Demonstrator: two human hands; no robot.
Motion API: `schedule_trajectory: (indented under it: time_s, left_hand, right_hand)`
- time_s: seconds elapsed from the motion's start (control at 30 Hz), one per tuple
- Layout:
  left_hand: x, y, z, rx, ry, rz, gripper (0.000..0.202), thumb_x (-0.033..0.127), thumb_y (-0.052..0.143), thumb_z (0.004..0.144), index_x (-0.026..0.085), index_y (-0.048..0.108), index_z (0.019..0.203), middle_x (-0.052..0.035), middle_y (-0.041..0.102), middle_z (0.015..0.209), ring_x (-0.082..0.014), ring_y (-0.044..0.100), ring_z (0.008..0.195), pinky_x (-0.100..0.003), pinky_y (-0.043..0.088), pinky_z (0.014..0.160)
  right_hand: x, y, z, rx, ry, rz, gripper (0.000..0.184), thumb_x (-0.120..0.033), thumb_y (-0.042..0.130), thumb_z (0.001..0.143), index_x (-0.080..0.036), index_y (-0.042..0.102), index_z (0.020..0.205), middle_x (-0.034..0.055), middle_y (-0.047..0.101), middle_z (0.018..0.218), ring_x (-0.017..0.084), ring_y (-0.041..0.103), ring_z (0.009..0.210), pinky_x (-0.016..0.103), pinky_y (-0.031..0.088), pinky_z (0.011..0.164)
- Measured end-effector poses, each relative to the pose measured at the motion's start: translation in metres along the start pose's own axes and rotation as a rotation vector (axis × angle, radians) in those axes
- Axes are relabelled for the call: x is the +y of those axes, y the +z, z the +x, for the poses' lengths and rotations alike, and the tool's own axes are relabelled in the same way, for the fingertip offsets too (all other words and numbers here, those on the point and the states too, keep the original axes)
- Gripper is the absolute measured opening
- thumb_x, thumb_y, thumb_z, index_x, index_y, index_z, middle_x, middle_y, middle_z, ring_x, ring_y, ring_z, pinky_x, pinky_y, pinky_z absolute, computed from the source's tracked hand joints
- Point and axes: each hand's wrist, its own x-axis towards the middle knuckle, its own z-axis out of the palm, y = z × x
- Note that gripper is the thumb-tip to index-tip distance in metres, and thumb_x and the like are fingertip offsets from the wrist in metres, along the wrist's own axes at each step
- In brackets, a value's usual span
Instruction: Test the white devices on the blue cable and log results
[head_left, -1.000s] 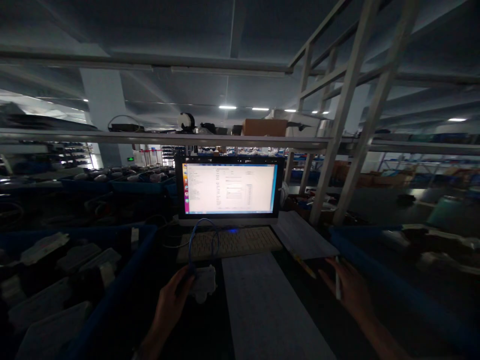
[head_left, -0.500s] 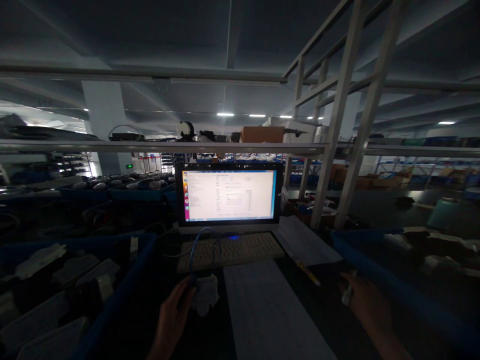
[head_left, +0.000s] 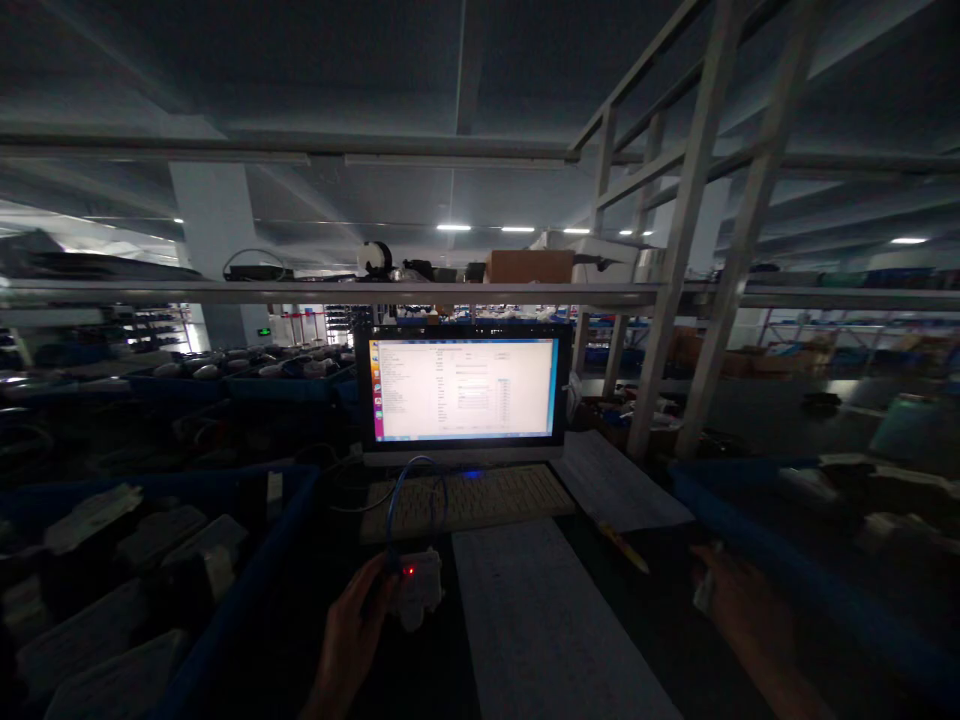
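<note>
My left hand (head_left: 354,630) grips a small white device (head_left: 420,590) on the dark bench, just in front of the keyboard (head_left: 469,497). A red light glows on the device, and a blue cable (head_left: 405,500) loops up from it. My right hand (head_left: 739,605) rests near the bench's right side, fingers curled round a thin white pen-like stick (head_left: 705,590). A lit monitor (head_left: 463,388) stands behind the keyboard. A pale sheet (head_left: 525,620) lies between my hands.
A blue bin (head_left: 150,590) of flat white parts sits at the left, another blue bin (head_left: 817,560) at the right. A yellow pencil (head_left: 622,547) lies beside a second sheet (head_left: 619,485). A metal shelf frame (head_left: 690,240) rises at the right.
A red light has come on at the white device. My right hand has drawn back toward me and curled around the white stick. The view has shifted slightly.
</note>
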Motion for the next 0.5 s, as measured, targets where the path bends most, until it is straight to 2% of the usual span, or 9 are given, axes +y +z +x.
schedule_trajectory:
  time_s: [0.17, 0.3, 0.5]
  left_hand:
    - [-0.0023, -0.0004, -0.0003, -0.014, 0.002, -0.007, 0.045, 0.058, 0.059, 0.073, 0.021, 0.071, 0.095, -0.0075, 0.074, 0.097, -0.0236, 0.070, 0.090, -0.031, 0.057, 0.080]
    - [-0.0043, 0.0002, -0.0008, -0.002, -0.016, -0.018, 0.045, 0.059, 0.060, 0.072, 0.021, 0.071, 0.094, -0.0069, 0.074, 0.097, -0.0238, 0.070, 0.090, -0.032, 0.057, 0.079]
    - [-0.0009, 0.0004, -0.0014, -0.030, -0.016, -0.026, 0.044, 0.057, 0.058, 0.074, 0.021, 0.070, 0.097, -0.0077, 0.073, 0.099, -0.0242, 0.069, 0.093, -0.033, 0.056, 0.084]
  right_hand:
    - [-0.0026, -0.0067, 0.0000, -0.066, 0.007, -0.042, 0.040, -0.024, 0.032, 0.086, -0.020, 0.067, 0.105, 0.0100, 0.068, 0.100, 0.028, 0.059, 0.095, 0.041, 0.048, 0.076]
    - [-0.0019, -0.0040, -0.0007, -0.014, -0.029, -0.070, 0.039, -0.023, 0.034, 0.085, -0.018, 0.068, 0.104, 0.0098, 0.068, 0.098, 0.028, 0.059, 0.094, 0.040, 0.048, 0.081]
    - [-0.0005, -0.0002, -0.0009, 0.026, -0.014, -0.050, 0.036, -0.023, 0.038, 0.082, -0.021, 0.067, 0.104, 0.0093, 0.067, 0.105, 0.029, 0.059, 0.097, 0.042, 0.049, 0.079]
